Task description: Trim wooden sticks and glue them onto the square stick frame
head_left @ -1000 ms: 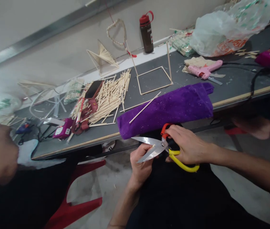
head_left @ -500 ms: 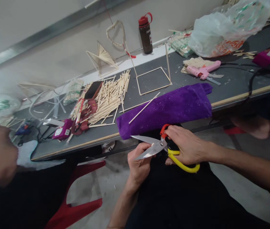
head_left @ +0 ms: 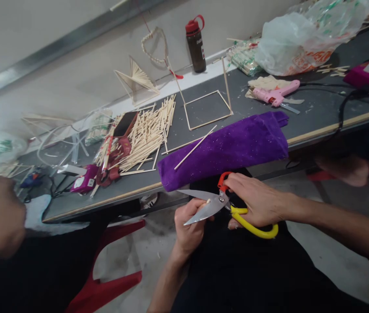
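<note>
Scissors (head_left: 219, 201) just on the wearer's side of the purple cloth (head_left: 226, 150), off the left half of its near edge. Writing first: no lettering made out on the blades; pale print on the bottle (head_left: 196, 51) beyond the cloth, red-orange print on the plastic bag (head_left: 285, 48) beyond its right end, both unreadable here. Long axis runs roughly left to right, dipping toward the yellow handle; tips point left, toward the cloth's left end. Right hand (head_left: 254, 195) wrapped about the red and yellow handles, blades parted. Left hand (head_left: 189, 226) pinching a pale stick (head_left: 208, 201), its end showing between the blades. Compared with half a second ago: blades similarly parted, stick likewise between them, yellow loop slightly farther right. Outward: loose stick (head_left: 196, 148) slanting across the cloth; square stick frame (head_left: 211, 121) just beyond; stick pile (head_left: 150, 137) beyond its left end; pink glue gun (head_left: 276, 93) beyond its right.
</note>
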Demonstrator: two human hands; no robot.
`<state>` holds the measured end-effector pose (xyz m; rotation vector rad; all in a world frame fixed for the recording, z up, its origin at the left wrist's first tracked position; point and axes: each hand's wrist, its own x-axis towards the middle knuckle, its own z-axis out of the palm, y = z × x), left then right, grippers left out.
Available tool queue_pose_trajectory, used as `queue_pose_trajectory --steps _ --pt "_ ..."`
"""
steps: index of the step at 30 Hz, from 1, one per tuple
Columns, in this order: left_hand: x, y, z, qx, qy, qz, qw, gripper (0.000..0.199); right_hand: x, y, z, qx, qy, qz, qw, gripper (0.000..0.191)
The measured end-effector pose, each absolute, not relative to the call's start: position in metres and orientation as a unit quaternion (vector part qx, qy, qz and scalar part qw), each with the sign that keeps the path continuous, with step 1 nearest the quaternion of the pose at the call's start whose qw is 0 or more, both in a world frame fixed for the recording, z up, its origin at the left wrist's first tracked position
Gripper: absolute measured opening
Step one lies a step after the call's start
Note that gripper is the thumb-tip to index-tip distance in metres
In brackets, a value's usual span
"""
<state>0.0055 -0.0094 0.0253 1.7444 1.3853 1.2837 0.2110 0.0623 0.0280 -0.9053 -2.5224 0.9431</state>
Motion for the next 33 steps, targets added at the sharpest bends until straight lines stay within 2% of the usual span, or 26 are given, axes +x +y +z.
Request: queue_pose_trajectory --steps 6,12,21,25,30,33 --pt "0.005 -0.01 0.022 0.644 0.528 0.468 0.295 0.027 0.209 0.061 0.029 -0.313 -0.875 0.346 0.129 0.06" --pt "0.006 -0.012 0.013 0.624 0.525 0.494 0.302 0.027 0.204 0.062 0.03 -0.325 -0.882 0.332 0.08 0.03" --pt "0.005 -0.016 -0.007 0.583 0.525 0.515 0.346 0.024 0.204 0.065 0.015 -0.332 -0.885 0.319 0.071 0.03" --pt "0.005 -0.014 -0.011 0.561 0.548 0.51 0.355 0.031 0.204 0.068 0.013 -0.34 -0.883 0.317 0.068 0.031" --pt "0.003 -0.011 -0.009 0.542 0.58 0.504 0.34 0.017 0.205 0.07 0.013 -0.341 -0.88 0.322 0.079 0.032" --pt "0.003 -0.011 -0.007 0.549 0.575 0.513 0.323 0.015 0.204 0.07 0.012 -0.339 -0.881 0.318 0.091 0.042"
